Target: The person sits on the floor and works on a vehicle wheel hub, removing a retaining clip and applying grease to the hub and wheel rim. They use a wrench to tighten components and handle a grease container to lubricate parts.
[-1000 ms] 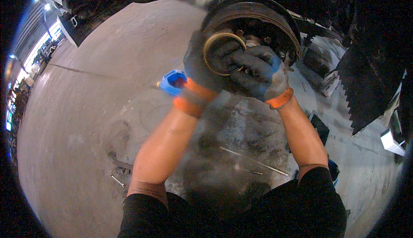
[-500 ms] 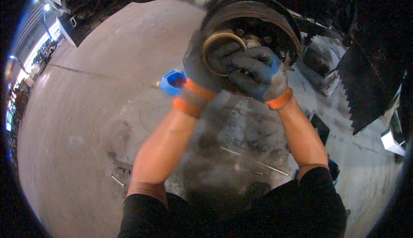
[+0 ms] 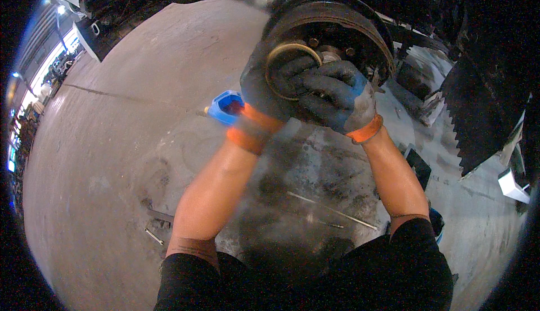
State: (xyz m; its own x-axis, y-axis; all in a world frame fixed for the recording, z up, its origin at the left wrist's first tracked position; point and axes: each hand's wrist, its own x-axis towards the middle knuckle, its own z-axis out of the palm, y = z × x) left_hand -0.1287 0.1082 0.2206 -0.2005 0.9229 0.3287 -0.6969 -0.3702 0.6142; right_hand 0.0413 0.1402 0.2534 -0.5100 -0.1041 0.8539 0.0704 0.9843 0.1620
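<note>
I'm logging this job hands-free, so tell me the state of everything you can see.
Left hand: gloved, curled around the ring
Ring: held, open face toward the camera
Right hand: gloved, fingers bent at the ring
Wheel: brownish, partly hidden by the hands
Blue container: open-topped, on the floor
Wrench: lying flat
Long rod: lying flat

On my feed, my left forearm [image 3: 216,184] rises from a black sleeve [image 3: 188,277] and slants inward to the right, ending in an orange cuff [image 3: 245,138]. The dark-gloved left hand [image 3: 257,83] is curled, its individual outlines lost in shadow. My right forearm [image 3: 396,176] leans left, bare below its own sleeve, and the gloved right hand [image 3: 340,94] sits just beside the left, grey and blue back showing, its dark fingers [image 3: 329,80] bent and bunched inward. Whether the two touch, I can't tell.
</note>
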